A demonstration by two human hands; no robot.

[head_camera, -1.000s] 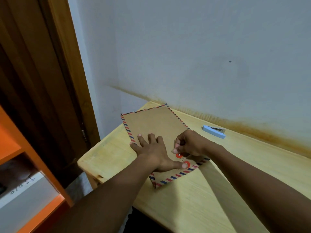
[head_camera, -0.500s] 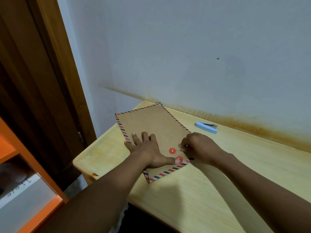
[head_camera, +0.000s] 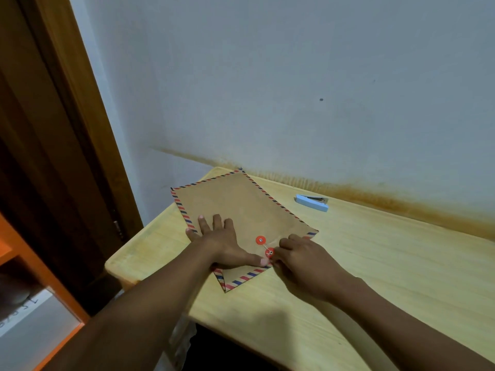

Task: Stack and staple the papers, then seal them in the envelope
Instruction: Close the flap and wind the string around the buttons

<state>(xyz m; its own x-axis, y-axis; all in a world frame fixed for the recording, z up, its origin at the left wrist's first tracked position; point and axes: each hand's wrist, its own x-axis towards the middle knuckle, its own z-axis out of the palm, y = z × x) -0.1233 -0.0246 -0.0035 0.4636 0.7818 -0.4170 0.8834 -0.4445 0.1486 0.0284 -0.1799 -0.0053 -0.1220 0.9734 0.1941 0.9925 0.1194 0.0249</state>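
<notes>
A brown envelope [head_camera: 235, 207] with a red-and-blue striped border lies flat on the wooden table [head_camera: 375, 258]. Two red closure discs [head_camera: 260, 239] sit near its near end, with a thin string between them. My left hand [head_camera: 222, 243] presses flat on the envelope, its thumb beside the lower disc. My right hand [head_camera: 302, 259] has curled fingers at the lower disc; it seems to pinch the string, though the string in its fingers is too small to make out. No loose papers are in sight. A light blue stapler [head_camera: 311, 202] lies beyond the envelope near the wall.
A grey wall [head_camera: 294, 89] with a brown stain line backs the table. A wooden door frame [head_camera: 80, 129] stands at the left, and an orange shelf [head_camera: 40, 277] sits low at the left.
My right hand has moved from above the discs round to their right and back in to the lower disc. My left hand stays pressed on the envelope. The view has shifted slightly.
</notes>
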